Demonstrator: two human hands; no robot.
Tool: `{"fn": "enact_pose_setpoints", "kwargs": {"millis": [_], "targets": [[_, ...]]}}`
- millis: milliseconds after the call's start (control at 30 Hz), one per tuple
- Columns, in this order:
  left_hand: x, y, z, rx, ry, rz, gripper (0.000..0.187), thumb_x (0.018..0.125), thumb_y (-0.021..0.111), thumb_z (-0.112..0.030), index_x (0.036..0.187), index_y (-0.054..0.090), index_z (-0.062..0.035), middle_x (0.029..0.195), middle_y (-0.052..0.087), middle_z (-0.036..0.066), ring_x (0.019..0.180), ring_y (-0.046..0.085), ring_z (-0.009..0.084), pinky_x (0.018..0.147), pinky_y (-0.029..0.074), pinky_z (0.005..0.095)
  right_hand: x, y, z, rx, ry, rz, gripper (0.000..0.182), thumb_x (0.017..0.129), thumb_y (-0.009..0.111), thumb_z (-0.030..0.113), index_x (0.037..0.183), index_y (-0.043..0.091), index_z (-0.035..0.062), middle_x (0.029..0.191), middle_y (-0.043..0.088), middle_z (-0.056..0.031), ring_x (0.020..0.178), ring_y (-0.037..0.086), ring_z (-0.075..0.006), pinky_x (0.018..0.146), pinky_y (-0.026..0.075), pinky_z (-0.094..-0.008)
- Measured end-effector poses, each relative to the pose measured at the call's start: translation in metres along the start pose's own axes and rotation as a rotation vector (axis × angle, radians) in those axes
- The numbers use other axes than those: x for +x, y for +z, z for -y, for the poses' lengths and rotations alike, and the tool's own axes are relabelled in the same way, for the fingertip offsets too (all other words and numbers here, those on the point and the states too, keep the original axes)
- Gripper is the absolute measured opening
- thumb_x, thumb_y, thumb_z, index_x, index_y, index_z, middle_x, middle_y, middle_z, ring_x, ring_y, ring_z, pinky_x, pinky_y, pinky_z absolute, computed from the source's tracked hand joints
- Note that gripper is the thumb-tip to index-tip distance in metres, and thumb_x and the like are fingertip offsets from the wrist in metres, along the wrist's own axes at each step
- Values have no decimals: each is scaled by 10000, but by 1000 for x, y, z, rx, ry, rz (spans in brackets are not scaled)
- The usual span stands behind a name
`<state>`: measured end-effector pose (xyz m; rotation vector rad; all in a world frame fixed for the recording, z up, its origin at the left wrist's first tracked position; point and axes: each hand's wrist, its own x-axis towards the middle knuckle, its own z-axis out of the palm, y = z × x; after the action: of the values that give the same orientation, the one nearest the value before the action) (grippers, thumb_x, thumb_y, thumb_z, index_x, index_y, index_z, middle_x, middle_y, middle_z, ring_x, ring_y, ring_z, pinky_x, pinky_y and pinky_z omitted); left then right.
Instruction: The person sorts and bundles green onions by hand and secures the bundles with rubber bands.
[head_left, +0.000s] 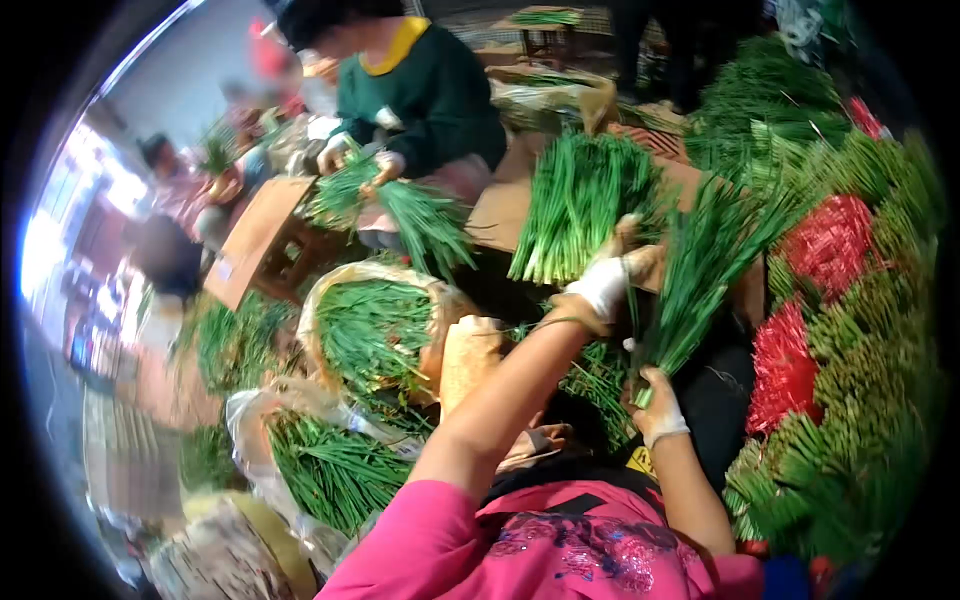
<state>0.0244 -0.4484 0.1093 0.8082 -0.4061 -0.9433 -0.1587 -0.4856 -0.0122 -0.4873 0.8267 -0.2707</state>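
Observation:
My right hand [657,405], with a white wrap at the wrist, is closed round the pale stem ends of a bunch of green chives [697,280]. The long leaves fan up and to the right. My left hand [615,272], partly covered by a white glove, is beside the bunch with its fingers apart, slightly blurred; nothing shows in it. Just beyond my left hand, a pile of chives [580,205] lies on a board [500,205], stems toward me.
Bundled chives [830,420] are stacked at right with red plastic ties [785,370]. At left stand an open sack of chives [375,325] and a plastic bag of chives [335,465]. Across from me, a person in a green top [440,100] handles chives beside a wooden stool [260,235].

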Motion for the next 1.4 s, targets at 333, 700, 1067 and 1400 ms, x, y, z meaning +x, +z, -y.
{"fn": "enact_pose_setpoints", "kwargs": {"millis": [333, 700, 1067, 1400], "targets": [[-119, -102, 95, 153, -691, -203, 695, 866, 523, -503, 1398, 313, -109, 1349, 446, 84, 1187, 459, 253, 1006, 328, 438, 15, -14, -12, 218, 137, 88, 147, 808, 635, 237, 870, 594, 111, 723, 600, -23, 627, 573, -165, 547, 470, -299], [-5, 82, -5, 657, 304, 367, 1107, 564, 873, -211, 1422, 202, -15, 1383, 369, 138, 1255, 362, 220, 1037, 316, 324, 18, 71, 67, -577, -1248, -56, 415, 881, 582, 192, 1242, 430, 54, 1181, 512, -68, 1045, 528, -175, 913, 443, -335], [110, -87, -71, 1245, 421, -34, 1105, 577, 806, -237, 1424, 138, 1, 1416, 259, 281, 1327, 253, 389, 1094, 241, 356, 98, 224, 44, 194, 57, 310, 246, 884, 550, 254, 1059, 560, 81, 1028, 613, -47, 853, 614, -185, 737, 529, -304], [115, -160, -25, 1162, -101, -164, 889, 770, 731, -268, 1430, 196, -9, 1362, 387, 237, 1207, 431, 272, 1011, 336, 310, 20, 151, 99, -759, 149, 635, 393, 924, 508, 292, 1185, 562, 4, 943, 654, -91, 805, 618, -137, 728, 496, -247]]}}
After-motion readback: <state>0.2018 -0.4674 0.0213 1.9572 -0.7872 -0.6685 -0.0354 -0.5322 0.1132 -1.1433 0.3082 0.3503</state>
